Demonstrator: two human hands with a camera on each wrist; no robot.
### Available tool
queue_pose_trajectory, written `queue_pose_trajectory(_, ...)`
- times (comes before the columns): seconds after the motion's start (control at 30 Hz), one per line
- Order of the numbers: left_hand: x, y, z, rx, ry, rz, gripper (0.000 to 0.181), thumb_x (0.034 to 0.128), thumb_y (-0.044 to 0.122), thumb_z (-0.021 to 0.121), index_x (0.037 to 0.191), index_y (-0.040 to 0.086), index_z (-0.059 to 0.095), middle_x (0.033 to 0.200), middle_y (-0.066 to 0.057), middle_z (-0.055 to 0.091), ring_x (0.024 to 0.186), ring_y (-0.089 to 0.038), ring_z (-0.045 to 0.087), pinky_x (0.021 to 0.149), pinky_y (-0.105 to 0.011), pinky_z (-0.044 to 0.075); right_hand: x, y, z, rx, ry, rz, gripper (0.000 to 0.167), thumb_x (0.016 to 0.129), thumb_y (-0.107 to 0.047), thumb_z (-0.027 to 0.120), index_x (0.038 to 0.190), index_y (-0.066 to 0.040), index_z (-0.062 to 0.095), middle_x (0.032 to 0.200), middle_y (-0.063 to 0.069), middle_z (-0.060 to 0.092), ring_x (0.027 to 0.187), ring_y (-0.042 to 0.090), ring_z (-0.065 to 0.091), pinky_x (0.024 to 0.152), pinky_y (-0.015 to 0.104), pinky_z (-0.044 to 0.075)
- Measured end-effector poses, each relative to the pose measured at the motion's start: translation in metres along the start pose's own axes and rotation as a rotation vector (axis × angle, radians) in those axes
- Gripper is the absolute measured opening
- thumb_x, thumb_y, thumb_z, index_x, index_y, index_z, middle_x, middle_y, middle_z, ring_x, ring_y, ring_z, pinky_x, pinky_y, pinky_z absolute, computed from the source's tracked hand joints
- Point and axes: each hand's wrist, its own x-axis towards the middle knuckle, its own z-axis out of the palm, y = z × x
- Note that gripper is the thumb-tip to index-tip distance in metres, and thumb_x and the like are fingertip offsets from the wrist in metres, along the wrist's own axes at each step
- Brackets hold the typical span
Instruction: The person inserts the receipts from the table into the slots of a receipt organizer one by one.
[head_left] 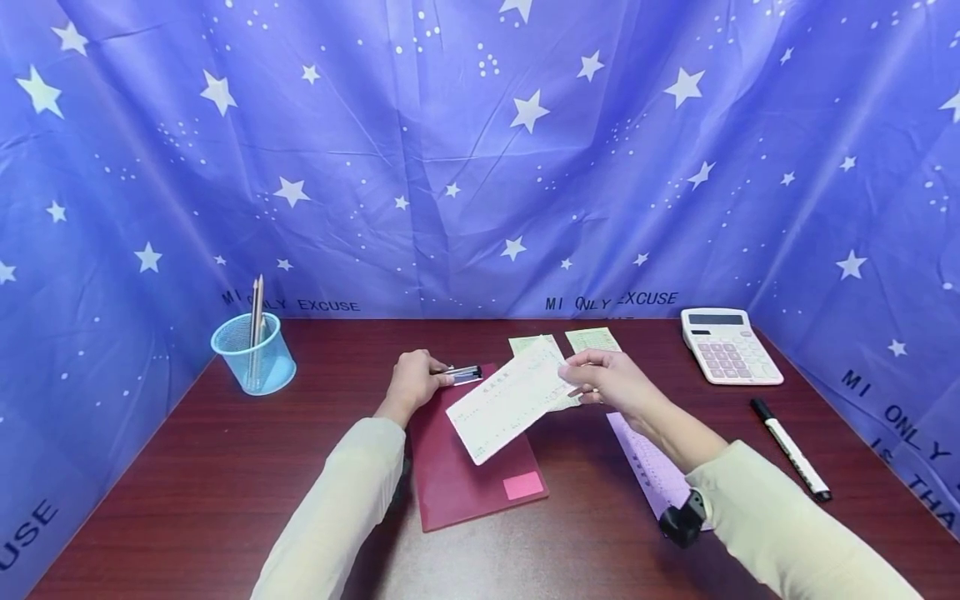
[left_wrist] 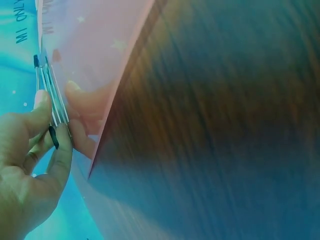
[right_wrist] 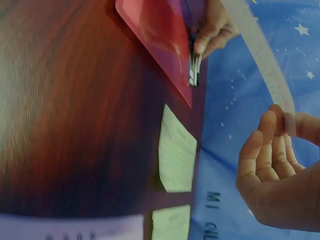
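A dark red clip folder [head_left: 480, 492] lies on the table with a pink label near its front corner. At its far end my left hand [head_left: 414, 382] pinches the metal clip [left_wrist: 54, 95] between thumb and fingers. My right hand [head_left: 611, 379] holds a white printed slip of paper [head_left: 510, 404] by one end, tilted above the folder; in the right wrist view the slip [right_wrist: 267, 65] hangs between thumb and fingertips. Behind it, partly covered, lie pale green slips [right_wrist: 176, 155]. A purple printed sheet [head_left: 648, 467] lies under the right forearm.
On the left stands a blue mesh pen cup [head_left: 258, 367] with pencils. A white calculator [head_left: 731, 346] lies at the back right, and a black-capped marker [head_left: 791, 450] in front of it. Starry blue cloth [head_left: 450, 125] encloses the wooden table [head_left: 187, 500].
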Motion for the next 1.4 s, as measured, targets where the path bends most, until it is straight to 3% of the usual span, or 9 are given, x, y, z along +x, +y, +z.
queue_pose_trajectory(0.17, 0.0, 0.0, 0.0, 0.002, -0.006, 0.02, 0.024, 0.089, 0.019, 0.08, 0.107, 0.003, 0.08, 0.118, -0.018, 0.071, 0.123, -0.036, 0.06, 0.104, -0.05, 0.047, 0.006, 0.008, 0.015, -0.024, 0.014, 0.008, 0.017, 0.092, -0.013, 0.07, 0.102, 0.0, 0.066, 0.093, -0.002, 0.068, 0.082, 0.009, 0.064, 0.081, 0.035, 0.057)
queue_pose_trajectory(0.27, 0.001, -0.001, 0.001, 0.001, -0.014, 0.019, 0.024, 0.0889, 0.019, 0.08, 0.107, 0.003, 0.08, 0.117, -0.017, 0.071, 0.12, -0.036, 0.062, 0.103, -0.049, 0.048, 0.01, 0.013, 0.022, -0.057, 0.008, 0.02, 0.02, 0.092, -0.015, 0.072, 0.102, 0.001, 0.067, 0.091, 0.0, 0.07, 0.08, 0.011, 0.065, 0.084, 0.04, 0.057)
queue_pose_trajectory(0.53, 0.002, 0.0, 0.004, -0.044, -0.025, -0.043, 0.024, 0.0887, 0.018, 0.081, 0.106, 0.002, 0.08, 0.104, -0.01, 0.069, 0.104, -0.03, 0.066, 0.096, -0.043, 0.052, 0.014, 0.029, 0.045, 0.109, 0.011, 0.098, 0.007, 0.091, -0.002, 0.069, 0.094, 0.003, 0.064, 0.092, 0.005, 0.072, 0.065, 0.009, 0.063, 0.065, 0.023, 0.059)
queue_pose_trajectory(0.63, 0.002, 0.001, 0.004, -0.058, -0.032, -0.06, 0.023, 0.0891, 0.017, 0.08, 0.106, 0.002, 0.08, 0.101, -0.009, 0.069, 0.101, -0.028, 0.067, 0.094, -0.042, 0.053, 0.014, 0.034, 0.058, 0.135, 0.034, 0.11, 0.007, 0.091, 0.002, 0.067, 0.094, 0.006, 0.063, 0.094, 0.01, 0.07, 0.066, 0.01, 0.062, 0.064, 0.024, 0.059)
queue_pose_trajectory(0.8, 0.003, 0.001, 0.005, -0.022, -0.039, -0.037, 0.02, 0.0903, 0.017, 0.079, 0.103, 0.002, 0.079, 0.1, -0.009, 0.072, 0.095, -0.026, 0.067, 0.089, -0.04, 0.054, 0.015, 0.043, 0.075, 0.072, 0.06, 0.13, 0.005, 0.091, 0.002, 0.066, 0.091, 0.006, 0.062, 0.091, 0.014, 0.066, 0.072, 0.014, 0.065, 0.067, 0.028, 0.061)
queue_pose_trajectory(1.0, 0.002, 0.004, 0.005, 0.02, -0.045, -0.015, 0.02, 0.0897, 0.016, 0.079, 0.101, 0.001, 0.076, 0.097, -0.01, 0.071, 0.09, -0.026, 0.064, 0.086, -0.04, 0.053, 0.015, 0.05, 0.08, 0.021, 0.078, 0.164, 0.007, 0.089, 0.004, 0.068, 0.086, 0.005, 0.062, 0.086, 0.013, 0.065, 0.073, 0.015, 0.066, 0.068, 0.029, 0.061)
queue_pose_trajectory(1.2, 0.001, 0.007, 0.002, 0.021, -0.044, -0.043, 0.022, 0.0898, 0.018, 0.078, 0.103, 0.0, 0.076, 0.099, -0.011, 0.068, 0.092, -0.027, 0.063, 0.089, -0.04, 0.053, 0.017, 0.05, 0.082, -0.027, 0.092, 0.157, 0.008, 0.088, 0.001, 0.07, 0.089, 0.006, 0.064, 0.087, 0.014, 0.067, 0.074, 0.015, 0.067, 0.068, 0.03, 0.061)
queue_pose_trajectory(1.4, 0.002, 0.007, 0.002, 0.01, -0.025, -0.068, 0.026, 0.0834, 0.021, 0.083, 0.098, 0.001, 0.077, 0.094, -0.01, 0.071, 0.088, -0.027, 0.064, 0.086, -0.04, 0.054, 0.017, 0.047, 0.085, -0.069, 0.092, 0.162, 0.01, 0.088, -0.001, 0.071, 0.09, 0.007, 0.065, 0.088, 0.016, 0.067, 0.075, 0.016, 0.068, 0.069, 0.032, 0.061)
